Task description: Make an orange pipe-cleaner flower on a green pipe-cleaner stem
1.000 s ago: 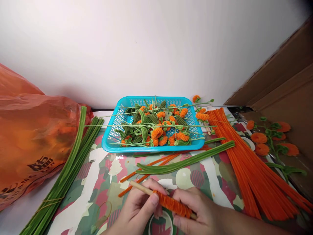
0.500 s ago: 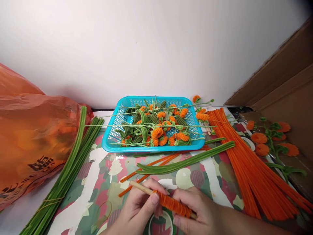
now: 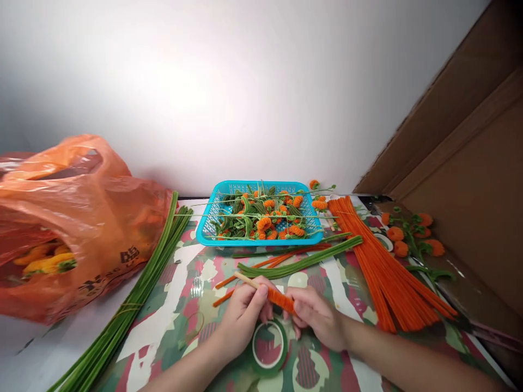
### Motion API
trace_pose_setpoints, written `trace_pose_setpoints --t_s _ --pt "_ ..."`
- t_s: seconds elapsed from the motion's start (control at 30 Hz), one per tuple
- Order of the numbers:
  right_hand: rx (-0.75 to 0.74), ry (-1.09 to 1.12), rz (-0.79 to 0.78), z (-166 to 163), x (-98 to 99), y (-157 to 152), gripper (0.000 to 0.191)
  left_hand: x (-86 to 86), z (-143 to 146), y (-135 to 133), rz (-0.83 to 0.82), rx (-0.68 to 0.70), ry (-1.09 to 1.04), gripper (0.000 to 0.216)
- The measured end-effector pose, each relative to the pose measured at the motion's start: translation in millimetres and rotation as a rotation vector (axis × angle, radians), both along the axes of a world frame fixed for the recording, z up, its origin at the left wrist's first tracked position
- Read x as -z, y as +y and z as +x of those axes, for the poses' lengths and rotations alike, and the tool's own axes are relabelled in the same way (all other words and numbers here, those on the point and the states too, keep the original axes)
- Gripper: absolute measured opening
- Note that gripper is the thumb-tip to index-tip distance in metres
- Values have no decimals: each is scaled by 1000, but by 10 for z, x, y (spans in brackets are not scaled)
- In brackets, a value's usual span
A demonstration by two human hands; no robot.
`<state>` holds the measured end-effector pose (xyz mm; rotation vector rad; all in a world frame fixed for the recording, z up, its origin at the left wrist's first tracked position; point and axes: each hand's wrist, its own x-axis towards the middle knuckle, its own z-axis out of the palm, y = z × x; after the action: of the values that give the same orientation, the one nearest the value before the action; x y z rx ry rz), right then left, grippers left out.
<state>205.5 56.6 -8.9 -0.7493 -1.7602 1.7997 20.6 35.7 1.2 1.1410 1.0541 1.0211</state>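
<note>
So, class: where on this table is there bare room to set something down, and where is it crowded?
Bare cloth lies between the green bundle and the left hand, and between the right hand and the orange bundle; both hands grip a stick. Crowded: the strip before the basket.

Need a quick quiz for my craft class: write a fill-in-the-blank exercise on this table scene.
1. The left hand and right hand hold a wooden stick wrapped in an ____ coil.
2. The finished flowers lie in a blue ____.
3. The green stem bundle lies beside an orange plastic ____.
4. A roll of green ____ lies under the hands.
Missing words: orange; basket; bag; tape.
</note>
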Motion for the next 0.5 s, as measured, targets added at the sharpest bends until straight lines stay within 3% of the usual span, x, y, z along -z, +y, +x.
trace_pose_setpoints --t_s 0.3,0.5 --pt "112 79 -15 -114 110 24 49 78 63 41 19 -116 -50 49" --pt "224 82 -22 -250 52 27 44 8 90 50 111 -298 -187 42"
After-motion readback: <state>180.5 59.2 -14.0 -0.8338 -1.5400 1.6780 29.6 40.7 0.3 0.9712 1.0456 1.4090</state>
